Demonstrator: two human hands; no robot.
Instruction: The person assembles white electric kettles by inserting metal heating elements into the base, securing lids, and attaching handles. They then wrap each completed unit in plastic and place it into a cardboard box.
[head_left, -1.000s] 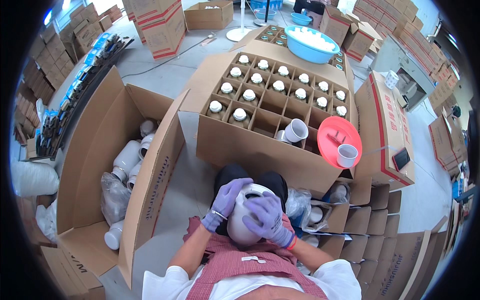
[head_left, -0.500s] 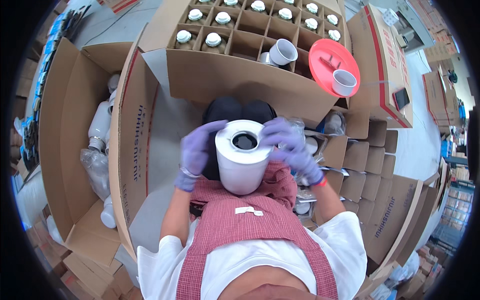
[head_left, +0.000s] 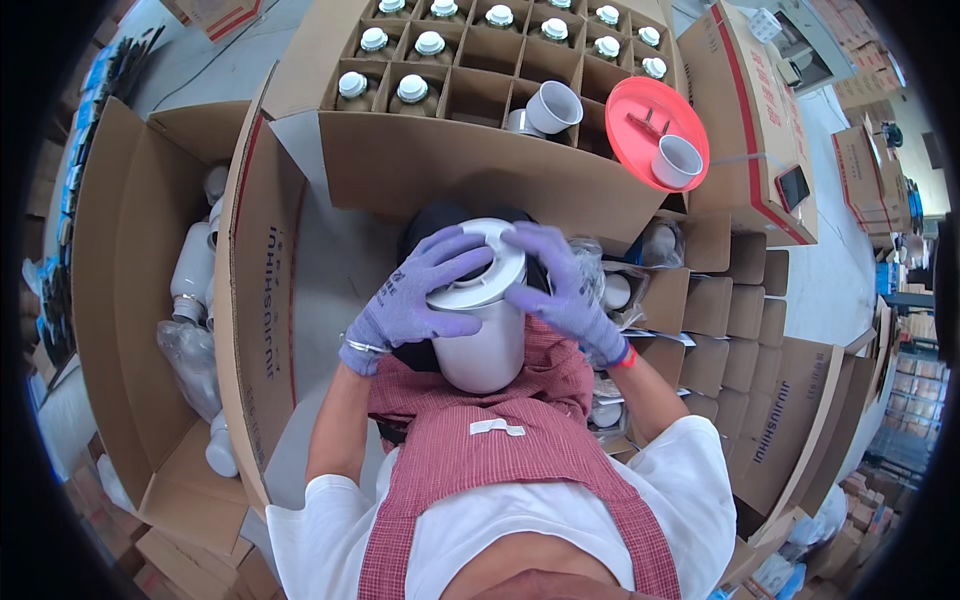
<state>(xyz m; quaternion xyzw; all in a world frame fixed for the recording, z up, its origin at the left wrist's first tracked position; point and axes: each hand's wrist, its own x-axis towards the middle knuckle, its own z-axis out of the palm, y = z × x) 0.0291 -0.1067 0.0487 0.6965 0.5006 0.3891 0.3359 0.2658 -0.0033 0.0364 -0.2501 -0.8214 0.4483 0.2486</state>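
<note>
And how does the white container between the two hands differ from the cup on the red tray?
The white container looks larger than the cup. The left hand and right hand are at the container's top; none is at the cup. The container's top is partly hidden, while the cup's wide mouth shows. Both are round and pale.

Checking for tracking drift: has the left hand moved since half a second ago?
Yes, the left hand moved rightward, judged against the near left corner of the divided carton; it now reaches over the white canister.

A white cylindrical container [head_left: 482,355] with a ring-shaped top [head_left: 508,270] sits upright at the person's lap [head_left: 553,368].
</note>
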